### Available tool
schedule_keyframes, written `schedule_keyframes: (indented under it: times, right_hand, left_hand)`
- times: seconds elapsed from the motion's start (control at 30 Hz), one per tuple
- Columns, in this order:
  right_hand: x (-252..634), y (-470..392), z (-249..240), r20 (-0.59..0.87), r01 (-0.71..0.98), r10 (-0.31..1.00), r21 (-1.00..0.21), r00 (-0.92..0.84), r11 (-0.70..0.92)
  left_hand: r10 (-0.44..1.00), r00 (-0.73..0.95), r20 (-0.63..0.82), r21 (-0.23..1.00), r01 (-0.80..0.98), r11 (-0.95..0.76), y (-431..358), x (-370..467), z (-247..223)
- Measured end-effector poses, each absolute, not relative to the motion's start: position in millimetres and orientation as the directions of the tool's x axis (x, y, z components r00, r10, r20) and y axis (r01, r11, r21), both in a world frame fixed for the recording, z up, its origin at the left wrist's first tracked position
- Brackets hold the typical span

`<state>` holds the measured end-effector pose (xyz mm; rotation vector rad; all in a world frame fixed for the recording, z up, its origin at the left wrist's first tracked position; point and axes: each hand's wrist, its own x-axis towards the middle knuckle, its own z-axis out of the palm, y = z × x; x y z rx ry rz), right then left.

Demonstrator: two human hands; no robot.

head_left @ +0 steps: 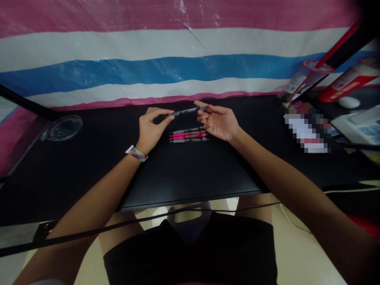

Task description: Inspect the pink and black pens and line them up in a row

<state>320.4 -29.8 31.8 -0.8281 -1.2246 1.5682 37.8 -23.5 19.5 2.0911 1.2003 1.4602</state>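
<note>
A slim dark pen [187, 111] is held nearly level above the black desk, its right end tilted slightly up. My left hand [152, 127] is closed on the pen's left end, pinched between thumb and fingers. At its other end, my right hand [221, 120] has the tip between its fingers, palm turned partly up and the lower fingers curled. Just below the held pen, several pens [189, 135] lie side by side on the desk, some dark or grey and some pink-red. My right fingers partly cover the right ends of the farther ones.
A clear round plastic lid [64, 128] lies at the left of the black desk [190, 174]. On the right stand a clear plastic cup [307, 79], a red-and-white cup [347, 83], a white round object [349, 103] and a white box-like item [360, 126]. A striped sheet [166, 71] hangs behind.
</note>
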Motion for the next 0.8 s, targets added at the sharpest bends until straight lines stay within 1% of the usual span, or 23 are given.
schedule_keyframes:
  times: [0.17,0.33,0.5,0.63,0.8]
  right_hand:
    - [313,-29,27,0.006,-0.302,0.959,-0.95,-0.284,-0.083]
    - [307,-31,21,0.087,-0.274,0.98,-0.961,-0.181,0.035]
    - [308,-34,22,0.141,-0.249,0.964,-0.965,-0.225,0.083]
    - [309,-33,21,0.124,-0.23,0.966,-0.971,-0.227,0.071]
    - [309,-32,20,0.094,-0.24,0.977,-0.97,-0.19,0.046]
  left_hand:
    - [0.793,0.119,0.597,0.671,0.467,-0.576,-23,38,19]
    - [0.799,0.154,0.581,0.661,0.482,-0.575,-23,38,17]
    - [0.805,0.244,0.541,0.657,0.474,-0.586,-22,37,18]
    - [0.81,0.232,0.539,0.674,0.458,-0.58,-22,37,19]
    - [0.789,0.226,0.571,0.649,0.464,-0.602,-25,40,20]
